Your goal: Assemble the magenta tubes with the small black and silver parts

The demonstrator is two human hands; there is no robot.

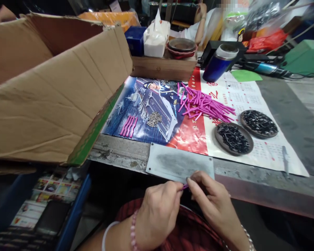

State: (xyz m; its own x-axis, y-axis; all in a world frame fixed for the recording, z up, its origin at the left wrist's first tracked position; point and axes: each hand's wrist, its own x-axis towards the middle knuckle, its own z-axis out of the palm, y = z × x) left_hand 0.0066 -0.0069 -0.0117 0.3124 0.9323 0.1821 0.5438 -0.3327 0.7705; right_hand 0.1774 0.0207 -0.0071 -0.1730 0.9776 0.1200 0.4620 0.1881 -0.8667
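Observation:
Over my lap at the table's front edge, my left hand (162, 209) is closed on a slim magenta plastic piece (185, 186), of which only a short end shows. At that same end, the thumb and forefinger of my right hand (211, 198) are pinched together; whatever lies between them is too small to make out. Just beyond both hands is a grey, smudged plate (180, 162) on the table edge. A loose pile of similar magenta pieces (204, 104) lies on the poster, and several more (128, 126) are lined up at left beside a heap of small speckled bits (154, 119).
Two round dishes (234, 138) (259, 123) hold small black parts. A thin grey tool (285, 160) lies at right. A big cardboard box (54, 94) takes up the left. Behind stand a blue tumbler (221, 62) and a tissue box (156, 38). Another person's arm (201, 24) is across the table.

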